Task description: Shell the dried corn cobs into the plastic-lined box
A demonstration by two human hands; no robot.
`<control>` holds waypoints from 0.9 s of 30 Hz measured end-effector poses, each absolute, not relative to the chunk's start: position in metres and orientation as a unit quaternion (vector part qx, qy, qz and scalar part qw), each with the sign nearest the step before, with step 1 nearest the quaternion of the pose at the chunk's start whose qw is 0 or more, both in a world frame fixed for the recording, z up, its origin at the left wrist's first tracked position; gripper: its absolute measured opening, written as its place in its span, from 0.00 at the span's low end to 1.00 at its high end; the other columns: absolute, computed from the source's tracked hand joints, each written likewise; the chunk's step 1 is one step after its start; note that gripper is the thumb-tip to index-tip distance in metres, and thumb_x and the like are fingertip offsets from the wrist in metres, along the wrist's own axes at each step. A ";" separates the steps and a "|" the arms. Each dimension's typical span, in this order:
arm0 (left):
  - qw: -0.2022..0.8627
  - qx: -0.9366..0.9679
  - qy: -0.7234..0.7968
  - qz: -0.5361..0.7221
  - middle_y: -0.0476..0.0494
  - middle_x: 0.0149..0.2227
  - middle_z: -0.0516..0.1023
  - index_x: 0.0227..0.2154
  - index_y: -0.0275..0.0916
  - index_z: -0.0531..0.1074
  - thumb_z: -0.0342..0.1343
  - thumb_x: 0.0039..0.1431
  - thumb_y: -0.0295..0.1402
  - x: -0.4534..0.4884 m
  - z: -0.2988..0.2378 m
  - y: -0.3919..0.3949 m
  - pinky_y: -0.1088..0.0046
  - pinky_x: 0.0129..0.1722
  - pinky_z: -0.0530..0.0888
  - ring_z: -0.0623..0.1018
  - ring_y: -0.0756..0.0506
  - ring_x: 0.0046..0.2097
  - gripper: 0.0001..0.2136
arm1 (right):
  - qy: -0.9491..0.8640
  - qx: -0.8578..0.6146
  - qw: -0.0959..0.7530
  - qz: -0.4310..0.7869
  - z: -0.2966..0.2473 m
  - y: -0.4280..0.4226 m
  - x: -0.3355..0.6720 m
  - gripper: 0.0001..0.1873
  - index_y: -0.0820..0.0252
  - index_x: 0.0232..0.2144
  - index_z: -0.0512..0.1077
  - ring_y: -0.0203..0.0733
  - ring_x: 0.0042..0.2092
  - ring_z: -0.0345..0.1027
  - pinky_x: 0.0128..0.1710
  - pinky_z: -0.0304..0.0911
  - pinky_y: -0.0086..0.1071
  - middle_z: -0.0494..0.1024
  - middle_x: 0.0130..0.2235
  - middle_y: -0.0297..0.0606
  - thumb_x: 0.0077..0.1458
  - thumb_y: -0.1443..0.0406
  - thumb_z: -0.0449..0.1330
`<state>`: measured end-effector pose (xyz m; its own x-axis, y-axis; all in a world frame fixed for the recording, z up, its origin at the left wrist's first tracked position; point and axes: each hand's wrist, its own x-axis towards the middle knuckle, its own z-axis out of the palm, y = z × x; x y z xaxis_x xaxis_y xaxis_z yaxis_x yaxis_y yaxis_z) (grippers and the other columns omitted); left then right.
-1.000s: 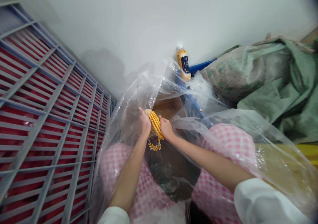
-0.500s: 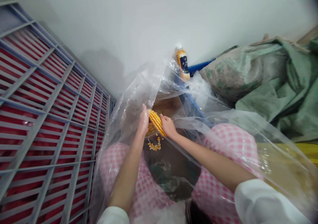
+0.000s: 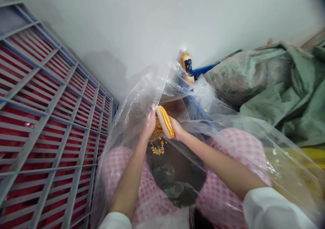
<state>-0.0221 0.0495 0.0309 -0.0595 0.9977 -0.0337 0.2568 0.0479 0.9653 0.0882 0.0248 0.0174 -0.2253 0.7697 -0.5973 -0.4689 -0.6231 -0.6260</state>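
Note:
A yellow corn cob (image 3: 166,121), partly stripped of kernels, is held over a large clear plastic bag (image 3: 142,97) spread across my lap. My right hand (image 3: 177,129) grips the cob from below at its lower end. My left hand (image 3: 150,124) is closed against the cob's left side, cupping loose kernels (image 3: 157,131). A small heap of fallen kernels (image 3: 157,150) lies on the plastic just below my hands. My knees in pink checked cloth (image 3: 152,195) show through the bag.
A grey metal grid over red panels (image 3: 48,113) fills the left. A white wall is ahead. An orange bottle (image 3: 187,65) stands by a blue edge (image 3: 203,69). Green woven sacks (image 3: 266,83) pile up at the right; something yellow (image 3: 312,152) lies beneath them.
The cob has turned and risen slightly, showing its bare stripped side. My left hand slid along it and more kernels gathered under it; a few dropped onto the plastic.

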 end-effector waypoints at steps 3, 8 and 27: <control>0.492 0.491 0.574 0.434 0.39 0.38 0.76 0.36 0.35 0.73 0.38 0.54 0.52 -0.026 0.037 0.052 0.65 0.44 0.67 0.73 0.43 0.43 0.27 | -0.154 -0.468 0.411 0.767 0.015 0.026 0.089 0.18 0.61 0.30 0.69 0.36 0.22 0.62 0.25 0.60 0.30 0.71 0.20 0.32 0.53 0.56 0.45; 0.565 0.455 0.526 0.444 0.42 0.37 0.76 0.39 0.36 0.72 0.51 0.50 0.46 -0.025 0.045 0.047 0.71 0.35 0.70 0.75 0.45 0.37 0.20 | -0.173 -0.446 0.372 0.795 0.017 0.022 0.090 0.20 0.62 0.27 0.69 0.36 0.20 0.62 0.24 0.60 0.30 0.70 0.18 0.34 0.54 0.56 0.43; 0.702 0.419 0.347 0.460 0.40 0.50 0.70 0.43 0.36 0.70 0.56 0.49 0.32 -0.023 0.069 0.032 0.69 0.49 0.62 0.68 0.44 0.50 0.16 | -0.132 -0.267 0.231 0.926 0.014 0.013 0.109 0.20 0.60 0.26 0.60 0.38 0.18 0.61 0.16 0.56 0.29 0.67 0.18 0.37 0.53 0.55 0.36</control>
<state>-0.0231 0.0322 0.0688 0.3363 0.9362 -0.1020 -0.3540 0.2261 0.9075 0.1094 0.0125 0.0144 -0.7515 0.4980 -0.4328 -0.3569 -0.8585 -0.3682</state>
